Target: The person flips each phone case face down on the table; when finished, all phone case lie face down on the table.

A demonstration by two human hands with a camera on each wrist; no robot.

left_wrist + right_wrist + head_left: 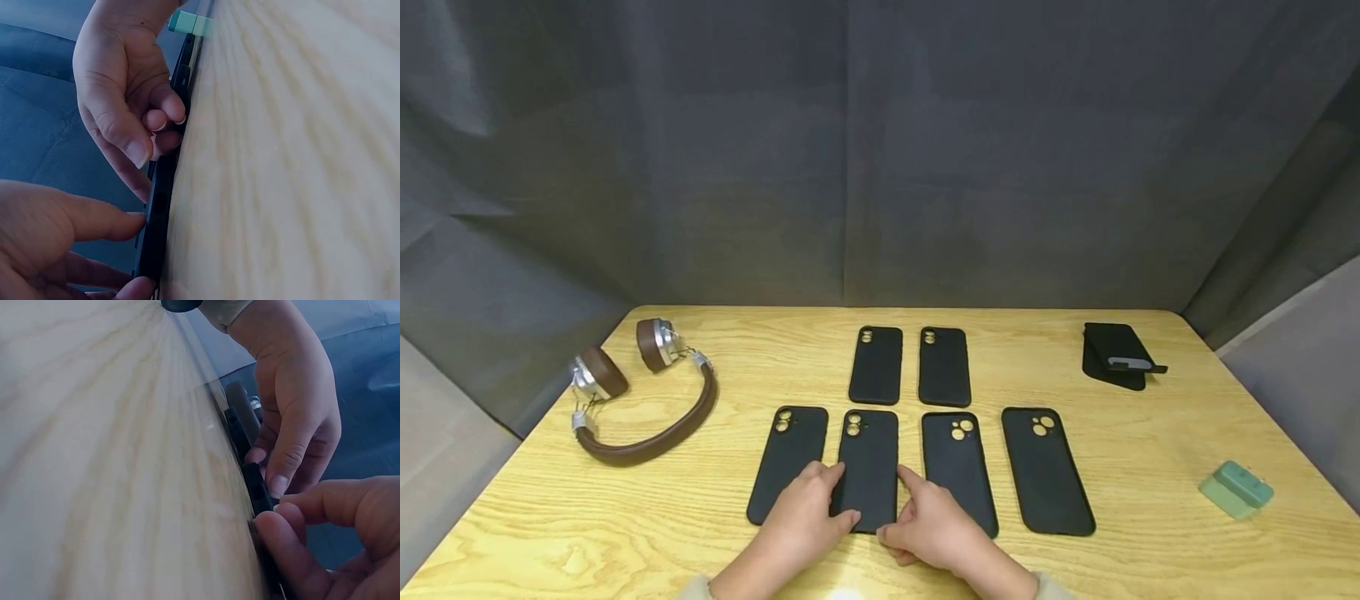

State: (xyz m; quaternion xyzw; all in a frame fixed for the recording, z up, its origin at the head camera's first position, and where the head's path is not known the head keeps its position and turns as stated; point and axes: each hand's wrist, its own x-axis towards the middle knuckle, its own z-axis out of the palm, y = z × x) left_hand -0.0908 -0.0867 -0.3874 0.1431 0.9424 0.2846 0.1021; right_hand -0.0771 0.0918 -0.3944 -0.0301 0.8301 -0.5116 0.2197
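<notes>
A black phone case (871,458) lies flat on the wooden table between both hands, its camera cutouts at the far left corner. My left hand (808,508) grips it at the lower left, thumb on its near end and fingers along its left edge. At the lower right, my right hand (928,521) pinches the near corner, with the index finger stretched along the right edge. Close on the left lies another phone case (790,458), partly covered by the left hand. To the right, a phone case (957,467) with its inside up lies partly behind the right hand.
A further inside-up phone case (1048,475) lies at the right of the row. Two phone cases (876,367) (944,367) lie farther back. Brown headphones (655,442) are at left, a black folded stand-like object (1116,350) at back right, a green block-like item (1238,489) at right.
</notes>
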